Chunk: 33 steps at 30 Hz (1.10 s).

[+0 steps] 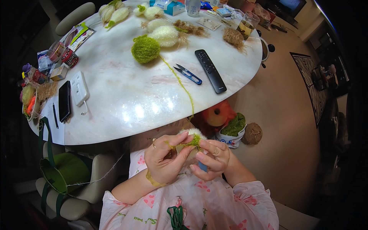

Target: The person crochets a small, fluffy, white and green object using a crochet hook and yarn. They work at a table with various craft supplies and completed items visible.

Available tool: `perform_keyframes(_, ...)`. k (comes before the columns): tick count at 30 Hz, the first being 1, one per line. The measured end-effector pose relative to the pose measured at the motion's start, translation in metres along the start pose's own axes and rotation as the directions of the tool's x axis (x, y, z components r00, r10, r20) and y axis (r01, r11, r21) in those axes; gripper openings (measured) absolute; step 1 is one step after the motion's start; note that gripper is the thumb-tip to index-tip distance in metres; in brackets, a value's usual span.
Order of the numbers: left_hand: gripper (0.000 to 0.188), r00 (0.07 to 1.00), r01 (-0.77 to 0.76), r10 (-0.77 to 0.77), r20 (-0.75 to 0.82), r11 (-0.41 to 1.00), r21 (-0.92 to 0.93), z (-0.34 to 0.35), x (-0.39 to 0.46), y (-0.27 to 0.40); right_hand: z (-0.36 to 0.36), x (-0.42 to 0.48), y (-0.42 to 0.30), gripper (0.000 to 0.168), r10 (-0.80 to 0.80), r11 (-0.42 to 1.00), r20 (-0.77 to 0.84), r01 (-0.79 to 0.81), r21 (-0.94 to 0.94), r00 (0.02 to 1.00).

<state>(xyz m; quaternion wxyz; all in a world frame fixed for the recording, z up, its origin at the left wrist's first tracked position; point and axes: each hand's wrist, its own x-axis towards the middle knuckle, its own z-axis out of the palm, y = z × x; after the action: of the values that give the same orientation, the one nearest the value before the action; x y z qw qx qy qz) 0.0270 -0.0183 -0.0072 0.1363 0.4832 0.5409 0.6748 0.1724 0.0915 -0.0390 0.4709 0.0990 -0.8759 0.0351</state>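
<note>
Above my lap, my left hand [166, 156] pinches a small fuzzy white piece [184, 151] with green yarn stitches [196, 140] at its top. A green strand runs over the left fingers. In my right hand [215, 158] is a tool with a blue handle [202, 166], likely a crochet hook; its tip is hidden at the green stitches. The right fingertips touch the piece too. On the table, a ball of fuzzy green yarn [145, 49] sends a strand [181, 82] over the near edge toward my hands.
Blue thread snips [188, 74] and a black remote control [210, 72] lie on the marble-look table [120, 95]. White fuzzy crocheted pieces [164, 36] sit farther back. A phone [65, 101] and power bank [79, 88] are left. A green bag [66, 172] rests on a chair; yarn balls [252, 133] stand below right.
</note>
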Motion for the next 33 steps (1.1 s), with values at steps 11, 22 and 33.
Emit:
perform_keyframes(11,0.043,0.982,0.189,-0.189,-0.001,0.978,-0.093,0.001,-0.004,-0.003,0.006,-0.006,0.004,0.026,-0.038,0.999,-0.03,0.037,-0.013,0.999)
perform_keyframes(22,0.048,0.882,0.47,-0.45,0.139,0.822,-0.321,-0.002,-0.001,-0.005,0.01,-0.015,0.014,0.029,-0.13,0.982,0.015,0.131,-0.139,0.991)
perform_keyframes(33,0.054,0.808,0.588,-0.512,0.291,0.733,-0.341,-0.006,0.005,-0.004,0.001,0.001,0.017,0.02,-0.007,0.998,-0.061,0.011,0.068,0.998)
